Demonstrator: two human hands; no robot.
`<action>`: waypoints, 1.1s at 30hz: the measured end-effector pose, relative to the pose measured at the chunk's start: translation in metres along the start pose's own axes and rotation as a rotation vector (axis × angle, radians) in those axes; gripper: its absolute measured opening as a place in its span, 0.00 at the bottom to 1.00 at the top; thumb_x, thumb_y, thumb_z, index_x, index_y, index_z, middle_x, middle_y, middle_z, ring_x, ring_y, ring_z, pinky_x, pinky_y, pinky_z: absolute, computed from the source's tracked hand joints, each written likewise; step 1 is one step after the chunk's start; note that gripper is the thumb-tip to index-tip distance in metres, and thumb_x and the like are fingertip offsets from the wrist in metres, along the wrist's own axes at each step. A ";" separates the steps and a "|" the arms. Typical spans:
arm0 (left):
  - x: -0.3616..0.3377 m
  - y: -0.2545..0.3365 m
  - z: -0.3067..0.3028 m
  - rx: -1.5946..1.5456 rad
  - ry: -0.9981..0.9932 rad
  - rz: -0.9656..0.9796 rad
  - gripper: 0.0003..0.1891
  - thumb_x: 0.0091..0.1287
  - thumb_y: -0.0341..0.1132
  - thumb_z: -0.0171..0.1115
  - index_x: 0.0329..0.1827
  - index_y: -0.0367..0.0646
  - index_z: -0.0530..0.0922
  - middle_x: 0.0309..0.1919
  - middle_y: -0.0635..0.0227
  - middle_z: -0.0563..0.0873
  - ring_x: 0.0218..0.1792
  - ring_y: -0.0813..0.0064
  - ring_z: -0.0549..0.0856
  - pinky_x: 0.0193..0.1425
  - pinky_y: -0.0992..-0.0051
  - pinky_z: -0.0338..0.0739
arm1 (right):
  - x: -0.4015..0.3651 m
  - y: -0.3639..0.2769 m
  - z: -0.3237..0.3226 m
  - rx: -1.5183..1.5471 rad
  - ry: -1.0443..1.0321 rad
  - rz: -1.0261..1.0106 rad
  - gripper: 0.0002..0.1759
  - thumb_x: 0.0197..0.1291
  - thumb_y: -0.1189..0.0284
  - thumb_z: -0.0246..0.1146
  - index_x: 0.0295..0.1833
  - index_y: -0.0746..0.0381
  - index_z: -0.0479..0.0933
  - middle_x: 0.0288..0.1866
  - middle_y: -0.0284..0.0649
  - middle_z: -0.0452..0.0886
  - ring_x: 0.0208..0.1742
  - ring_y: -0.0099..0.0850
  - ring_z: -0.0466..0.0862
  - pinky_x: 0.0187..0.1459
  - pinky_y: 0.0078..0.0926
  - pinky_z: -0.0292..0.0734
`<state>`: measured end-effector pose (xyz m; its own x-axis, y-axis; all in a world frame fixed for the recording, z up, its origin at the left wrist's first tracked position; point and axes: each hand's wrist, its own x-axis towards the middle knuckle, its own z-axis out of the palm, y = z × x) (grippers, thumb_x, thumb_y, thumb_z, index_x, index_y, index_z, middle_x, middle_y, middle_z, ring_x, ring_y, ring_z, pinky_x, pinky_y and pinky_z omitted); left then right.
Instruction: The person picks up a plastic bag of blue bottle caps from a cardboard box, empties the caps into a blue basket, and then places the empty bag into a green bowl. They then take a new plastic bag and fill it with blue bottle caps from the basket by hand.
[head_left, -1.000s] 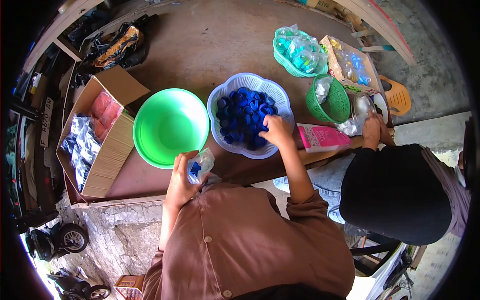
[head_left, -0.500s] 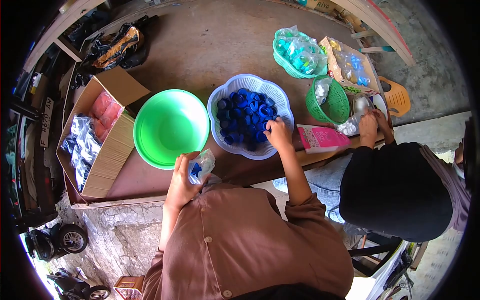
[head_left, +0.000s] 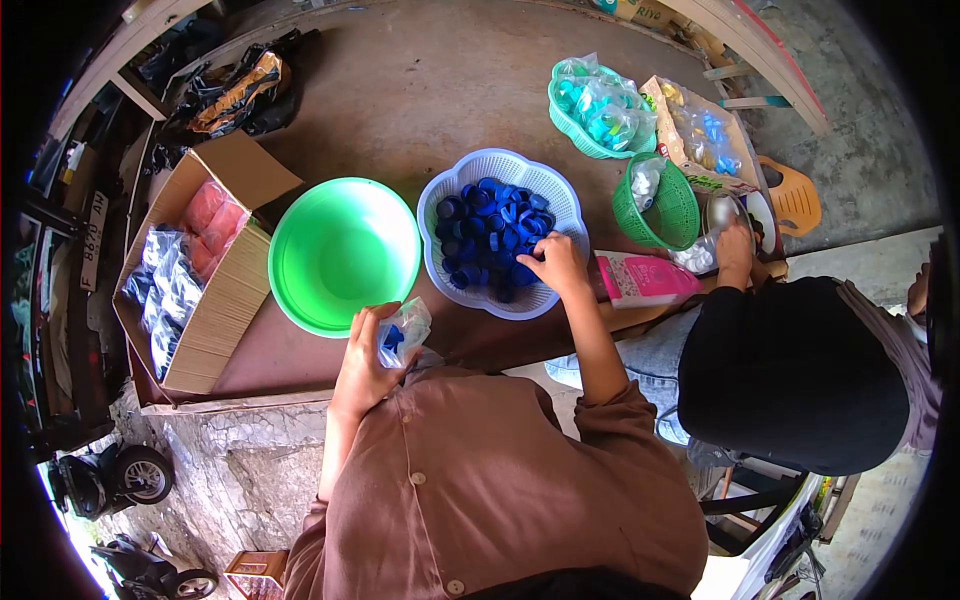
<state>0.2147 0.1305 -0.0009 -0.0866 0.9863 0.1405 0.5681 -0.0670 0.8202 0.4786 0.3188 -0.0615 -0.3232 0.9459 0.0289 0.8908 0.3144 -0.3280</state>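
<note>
My left hand [head_left: 362, 360] holds a small clear plastic bag [head_left: 402, 331] with a blue cap or two inside, near the table's front edge. My right hand [head_left: 556, 264] reaches into the white lattice basket [head_left: 500, 165] full of blue bottle caps [head_left: 487, 238], its fingers pinched on caps at the basket's right side. An empty green bowl [head_left: 343, 253] stands just left of the basket.
A cardboard box [head_left: 215, 300] of filled bags sits at the left. Two green baskets [head_left: 663, 205] and a box of bagged caps [head_left: 700, 135] stand at the right, with a pink packet [head_left: 645, 277]. A person in black [head_left: 790, 375] works beside me at the right.
My right hand has shifted slightly within the basket, toward its right rim. The other person has drawn one hand back. My left hand and the bag stay put.
</note>
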 end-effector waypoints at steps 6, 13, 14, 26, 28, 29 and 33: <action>0.000 0.000 0.000 -0.011 -0.001 -0.004 0.30 0.45 0.28 0.71 0.54 0.38 0.69 0.48 0.55 0.76 0.51 0.54 0.75 0.56 0.63 0.69 | 0.003 0.010 0.008 0.160 0.051 -0.071 0.13 0.41 0.69 0.72 0.27 0.64 0.76 0.30 0.43 0.79 0.31 0.39 0.81 0.36 0.35 0.76; 0.001 0.001 0.003 -0.054 0.043 0.000 0.31 0.44 0.28 0.72 0.53 0.38 0.69 0.46 0.55 0.76 0.49 0.54 0.75 0.55 0.63 0.71 | -0.020 -0.004 -0.018 1.850 -0.315 0.065 0.17 0.58 0.77 0.59 0.54 0.62 0.68 0.50 0.41 0.75 0.54 0.33 0.76 0.52 0.29 0.73; 0.001 0.001 0.003 -0.054 0.042 0.001 0.31 0.44 0.28 0.72 0.53 0.38 0.69 0.46 0.55 0.76 0.49 0.54 0.75 0.55 0.63 0.71 | -0.022 -0.002 -0.018 1.916 -0.389 -0.060 0.20 0.60 0.78 0.56 0.58 0.62 0.66 0.54 0.42 0.73 0.56 0.36 0.75 0.57 0.33 0.71; 0.001 -0.002 0.008 -0.067 0.054 0.040 0.32 0.45 0.31 0.73 0.54 0.36 0.67 0.45 0.53 0.75 0.48 0.55 0.76 0.54 0.63 0.71 | -0.046 -0.115 -0.048 1.298 -0.268 -0.383 0.17 0.51 0.80 0.64 0.48 0.65 0.74 0.43 0.37 0.75 0.43 0.27 0.78 0.45 0.25 0.77; 0.001 -0.004 0.010 -0.055 0.059 0.044 0.34 0.44 0.29 0.72 0.56 0.36 0.66 0.46 0.52 0.75 0.49 0.53 0.75 0.54 0.62 0.70 | -0.054 -0.142 -0.049 1.014 -0.269 -0.476 0.15 0.48 0.78 0.66 0.44 0.65 0.76 0.42 0.39 0.75 0.40 0.30 0.78 0.43 0.24 0.76; 0.001 -0.005 0.010 -0.055 0.055 0.046 0.34 0.44 0.29 0.72 0.56 0.36 0.66 0.46 0.52 0.75 0.49 0.53 0.75 0.54 0.62 0.70 | -0.057 -0.151 -0.045 0.915 -0.278 -0.522 0.15 0.46 0.78 0.67 0.43 0.65 0.77 0.41 0.41 0.75 0.39 0.32 0.79 0.42 0.25 0.76; 0.001 -0.010 0.009 -0.040 0.025 0.070 0.36 0.41 0.27 0.69 0.57 0.36 0.65 0.48 0.50 0.74 0.50 0.50 0.73 0.56 0.61 0.69 | -0.064 -0.162 -0.024 0.717 -0.154 -0.598 0.18 0.44 0.76 0.69 0.44 0.65 0.77 0.40 0.43 0.76 0.38 0.36 0.80 0.39 0.30 0.76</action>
<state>0.2165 0.1336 -0.0136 -0.0685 0.9749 0.2119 0.5405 -0.1422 0.8292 0.3629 0.2092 0.0127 -0.7471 0.6068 0.2715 0.1714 0.5705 -0.8032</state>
